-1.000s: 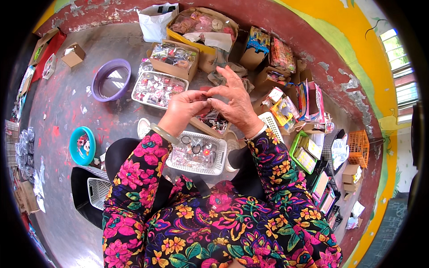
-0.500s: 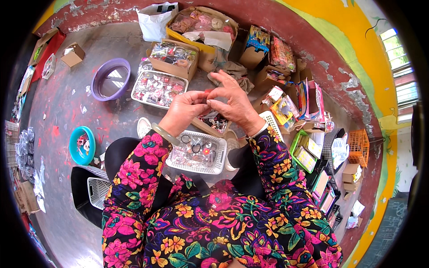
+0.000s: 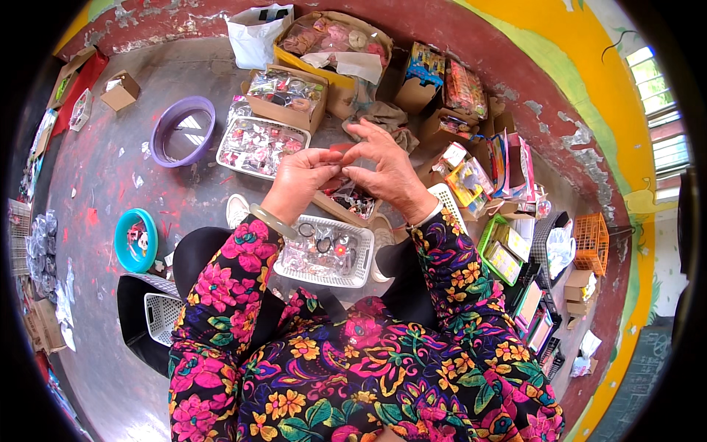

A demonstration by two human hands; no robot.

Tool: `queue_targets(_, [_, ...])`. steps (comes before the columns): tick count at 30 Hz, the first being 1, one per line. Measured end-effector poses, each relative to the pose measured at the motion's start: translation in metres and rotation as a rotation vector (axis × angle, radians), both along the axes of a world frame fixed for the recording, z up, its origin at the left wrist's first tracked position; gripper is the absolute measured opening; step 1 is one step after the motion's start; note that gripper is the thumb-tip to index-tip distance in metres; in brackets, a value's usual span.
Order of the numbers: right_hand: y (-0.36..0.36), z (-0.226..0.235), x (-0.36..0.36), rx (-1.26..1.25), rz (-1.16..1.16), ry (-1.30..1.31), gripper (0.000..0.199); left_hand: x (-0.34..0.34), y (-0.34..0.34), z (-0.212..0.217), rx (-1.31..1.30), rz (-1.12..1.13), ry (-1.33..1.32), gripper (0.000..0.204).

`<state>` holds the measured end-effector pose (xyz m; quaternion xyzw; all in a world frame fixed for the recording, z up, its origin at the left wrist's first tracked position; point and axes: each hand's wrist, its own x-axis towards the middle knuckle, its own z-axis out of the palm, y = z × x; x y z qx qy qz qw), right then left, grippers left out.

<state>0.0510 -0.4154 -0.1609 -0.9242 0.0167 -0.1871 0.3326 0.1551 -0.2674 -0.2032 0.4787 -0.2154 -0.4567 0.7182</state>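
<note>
My left hand (image 3: 300, 181) and my right hand (image 3: 388, 168) meet fingertip to fingertip in the middle of the view. Pinched between them is a small red piece (image 3: 341, 147), mostly covered by the fingers; its kind does not show. Below the hands, a white plastic basket (image 3: 359, 277) holds small clear packets with dark rings and a red flower-shaped piece. Partly hidden under my hands, a cardboard box (image 3: 340, 208) contains dark and red small items. Beyond my left hand stands another white basket (image 3: 228, 166) full of pink and red packaged trinkets.
A purple basin (image 3: 156, 140) and a turquoise basin (image 3: 120, 243) stand on the floor at left. Cardboard boxes (image 3: 310, 118) and a yellow-rimmed carton (image 3: 336, 79) sit at the back. At right are a green basket (image 3: 487, 254), an orange crate (image 3: 591, 243) and the wall.
The fingers have shifted slightly around the small red piece, and a little more of it shows above the fingertips. Both arms stay nearly in place.
</note>
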Motion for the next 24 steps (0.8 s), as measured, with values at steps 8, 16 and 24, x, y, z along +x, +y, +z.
queue_targets(8, [-0.002,-0.007,0.001,-0.019,-0.028,0.016,0.010,0.001,0.000,-0.002,0.033,-0.029,-0.013,0.019])
queue_targets(16, [0.001,0.000,0.000,0.294,-0.077,0.069,0.008,0.002,0.002,0.007,-0.065,-0.043,0.194,0.016])
queue_targets(24, [0.008,0.008,0.001,0.640,-0.154,-0.001,0.025,0.001,0.004,0.015,-0.132,-0.041,0.237,0.018])
